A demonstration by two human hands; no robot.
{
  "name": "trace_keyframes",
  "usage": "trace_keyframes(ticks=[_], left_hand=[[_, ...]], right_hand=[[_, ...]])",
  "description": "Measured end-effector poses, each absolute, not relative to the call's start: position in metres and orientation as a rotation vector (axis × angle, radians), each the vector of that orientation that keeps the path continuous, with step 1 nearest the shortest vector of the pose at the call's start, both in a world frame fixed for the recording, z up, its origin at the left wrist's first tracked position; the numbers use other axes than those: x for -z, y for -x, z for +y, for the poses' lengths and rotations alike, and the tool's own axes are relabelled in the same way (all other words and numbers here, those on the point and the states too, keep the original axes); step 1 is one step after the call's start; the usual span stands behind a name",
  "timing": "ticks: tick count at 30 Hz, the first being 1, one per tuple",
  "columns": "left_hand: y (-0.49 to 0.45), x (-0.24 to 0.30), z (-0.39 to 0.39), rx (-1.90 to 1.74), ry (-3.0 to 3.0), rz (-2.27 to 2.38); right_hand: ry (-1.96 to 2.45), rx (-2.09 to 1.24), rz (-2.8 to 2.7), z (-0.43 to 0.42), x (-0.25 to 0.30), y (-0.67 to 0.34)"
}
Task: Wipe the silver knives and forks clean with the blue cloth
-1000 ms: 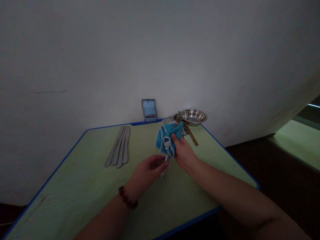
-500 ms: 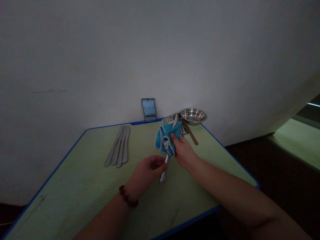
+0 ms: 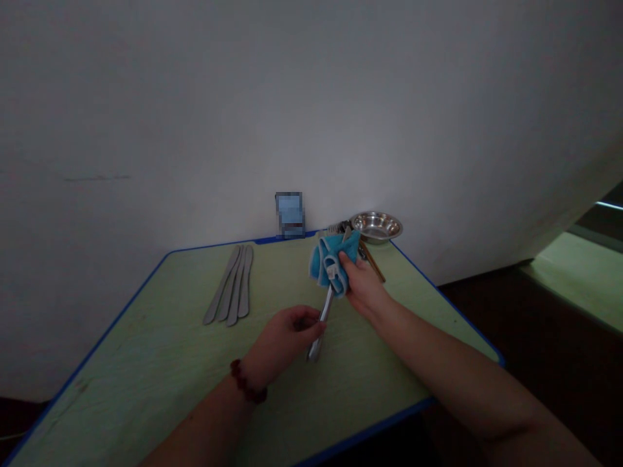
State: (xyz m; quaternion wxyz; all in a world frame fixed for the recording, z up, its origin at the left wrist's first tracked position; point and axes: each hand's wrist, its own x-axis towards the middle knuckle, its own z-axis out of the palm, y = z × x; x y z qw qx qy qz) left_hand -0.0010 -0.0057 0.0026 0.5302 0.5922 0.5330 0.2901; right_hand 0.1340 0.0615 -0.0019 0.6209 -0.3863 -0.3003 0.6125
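My left hand [image 3: 285, 337] is closed around the lower end of a slim metal utensil [image 3: 321, 323] that points up and away from me. My right hand [image 3: 361, 287] grips a bunched blue cloth [image 3: 331, 261] wrapped round the utensil's upper part. Both hands hover just above a green table with a blue edge [image 3: 146, 363]. The utensil's top end is hidden inside the cloth.
Several metal knives [image 3: 233, 284] lie side by side at the table's back left. A steel bowl [image 3: 377, 226] stands at the back right corner beside more cutlery and a brown stick [image 3: 374, 263]. A small blurred blue object [image 3: 290, 215] leans on the white wall.
My right hand has slid the cloth up along the utensil, away from me, baring more of the metal shaft. My left hand has stayed in place.
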Motion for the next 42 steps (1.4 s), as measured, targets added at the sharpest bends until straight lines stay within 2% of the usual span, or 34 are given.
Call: trace_keyframes(ticks=[42], left_hand=[[0.004, 0.004, -0.007, -0.596, -1.382, 1.165]], right_hand=[[0.843, -1.286, -0.549, 0.089, -0.013, -0.164]])
